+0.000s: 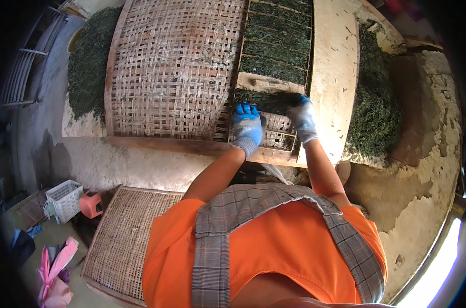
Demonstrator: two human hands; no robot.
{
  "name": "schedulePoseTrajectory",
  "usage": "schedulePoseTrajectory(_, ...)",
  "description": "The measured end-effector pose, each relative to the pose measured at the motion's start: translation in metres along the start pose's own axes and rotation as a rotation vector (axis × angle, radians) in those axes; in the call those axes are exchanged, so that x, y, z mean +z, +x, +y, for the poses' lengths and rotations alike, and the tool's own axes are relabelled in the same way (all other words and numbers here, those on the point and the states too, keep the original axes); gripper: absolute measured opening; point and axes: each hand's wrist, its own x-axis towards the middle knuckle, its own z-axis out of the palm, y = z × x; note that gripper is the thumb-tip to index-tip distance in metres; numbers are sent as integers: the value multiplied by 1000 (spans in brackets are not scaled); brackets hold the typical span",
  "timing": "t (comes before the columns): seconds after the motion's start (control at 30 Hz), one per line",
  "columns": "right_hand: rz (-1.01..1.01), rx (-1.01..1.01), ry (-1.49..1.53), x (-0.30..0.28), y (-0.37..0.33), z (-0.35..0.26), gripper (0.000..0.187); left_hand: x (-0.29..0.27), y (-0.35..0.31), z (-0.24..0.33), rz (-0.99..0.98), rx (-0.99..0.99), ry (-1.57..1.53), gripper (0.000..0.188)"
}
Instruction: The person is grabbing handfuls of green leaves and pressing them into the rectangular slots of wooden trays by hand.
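Both my hands wear blue and white knit gloves. My left hand [247, 126] rests at the left edge of a narrow wooden frame [277, 148], its fingers stretched forward and slightly apart. Over the frame's right side is my right hand [303, 119], smeared by motion; its fingers reach into a band of dark green shredded leaves [269, 99] between the hands. I cannot make out whether it grips any. Beyond that band lies a bare wooden strip [270, 83], then several sections packed with the same green leaves [276, 43]. Nearest me, woven slats show through the frame.
A large woven bamboo mat [171, 72] lies left of the frame, a pale board [333, 66] to its right. Green heaps stand at the far left [92, 66] and right [371, 108]. Another woven tray [125, 236], a white basket [66, 200] and a red stool [91, 204] are lower left.
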Motion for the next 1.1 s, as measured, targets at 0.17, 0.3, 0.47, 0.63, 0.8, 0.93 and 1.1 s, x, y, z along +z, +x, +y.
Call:
schedulePoseTrajectory(0.17,203,54,135,-49,-10,5,30,-83,-27,-20,-200,167,-337,47)
schedulePoseTrajectory(0.3,37,-197,-428,-24,-51,-50,52,-72,-23,-21,661,620,-364,54)
schedulePoseTrajectory(0.47,150,-481,-119,-31,-44,-58,33,-32,16,-40,337,695,-164,60)
schedulePoseTrajectory(0.63,171,-495,-411,-27,4,-103,34,-37,10,-42,250,676,-231,56)
schedulePoseTrajectory(0.8,-91,-487,-619,-27,21,-102,38,-23,-13,-71,382,518,-662,43)
schedulePoseTrajectory(0.93,-231,-515,-606,8,-24,-59,33,75,-10,-103,657,-116,-1213,31)
schedulePoseTrajectory(1.1,-50,-416,-569,29,-22,-40,13,-51,-8,-33,855,112,-1000,27)
